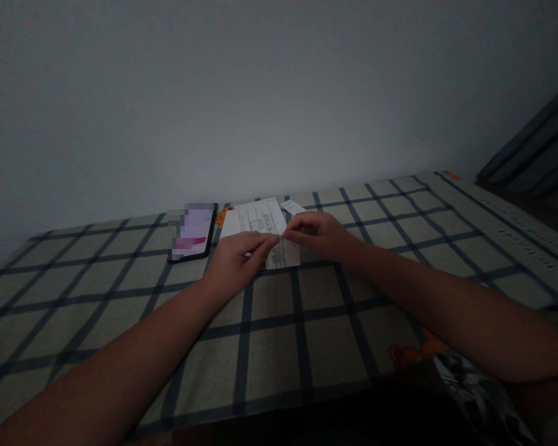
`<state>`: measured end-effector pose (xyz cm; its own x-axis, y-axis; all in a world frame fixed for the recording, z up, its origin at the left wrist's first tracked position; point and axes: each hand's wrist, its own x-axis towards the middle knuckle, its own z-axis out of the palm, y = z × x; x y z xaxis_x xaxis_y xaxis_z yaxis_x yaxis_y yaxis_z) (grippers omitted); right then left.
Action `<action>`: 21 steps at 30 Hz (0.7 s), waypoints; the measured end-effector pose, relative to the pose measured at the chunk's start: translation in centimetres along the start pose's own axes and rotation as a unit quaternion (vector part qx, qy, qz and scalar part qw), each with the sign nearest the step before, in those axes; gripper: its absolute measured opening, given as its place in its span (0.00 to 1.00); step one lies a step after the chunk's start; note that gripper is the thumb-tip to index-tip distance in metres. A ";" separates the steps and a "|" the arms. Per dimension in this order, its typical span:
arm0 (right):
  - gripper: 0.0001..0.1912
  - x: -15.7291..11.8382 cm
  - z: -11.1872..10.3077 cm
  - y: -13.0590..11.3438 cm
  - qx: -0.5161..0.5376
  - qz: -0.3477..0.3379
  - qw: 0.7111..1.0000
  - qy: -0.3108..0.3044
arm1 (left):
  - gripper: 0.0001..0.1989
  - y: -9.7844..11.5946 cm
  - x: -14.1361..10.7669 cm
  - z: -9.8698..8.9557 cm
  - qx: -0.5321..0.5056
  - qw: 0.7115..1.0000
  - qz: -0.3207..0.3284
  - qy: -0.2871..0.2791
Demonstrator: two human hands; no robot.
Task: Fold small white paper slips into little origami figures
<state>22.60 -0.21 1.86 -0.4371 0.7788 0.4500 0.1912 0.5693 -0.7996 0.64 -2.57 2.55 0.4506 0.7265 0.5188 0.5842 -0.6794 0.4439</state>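
A white printed paper sheet (242, 217) with dark stamp-like marks lies on the checked cloth. My left hand (237, 257) rests over its lower left part, thumb and forefinger pinched together. From the right, my right hand (320, 234) comes in over the sheet's right edge, its fingertips also pinched. The two sets of fingertips meet at a small pale bit, too small and dim to name. Just beyond my right hand lies a small white paper slip (293, 207), partly hidden by the fingers.
Left of the sheet, a smartphone (193, 232) with a lit, partly pixelated screen lies in a dark case. The checked cloth (270, 347) covers the surface, which runs back to a plain wall (260, 99). Dark folded fabric (534, 142) hangs at the far right.
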 end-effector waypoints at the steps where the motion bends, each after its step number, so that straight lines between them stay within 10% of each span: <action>1: 0.14 0.0 0.0 0.0 -0.006 0.000 1.000 -0.005 | 0.13 0.0 0.0 0.0 0.010 1.000 0.006 -0.003; 21: 0.16 0.4 -0.8 -0.8 -0.124 -0.040 0.991 -0.010 | 0.13 -0.4 0.1 0.1 -0.026 0.999 -0.044 0.003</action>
<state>22.96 -0.18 3.02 -0.4761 0.7244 0.4987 0.3639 0.6785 -0.6382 0.52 -2.24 2.34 0.3950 0.7830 0.4805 0.5860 -0.6176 0.5246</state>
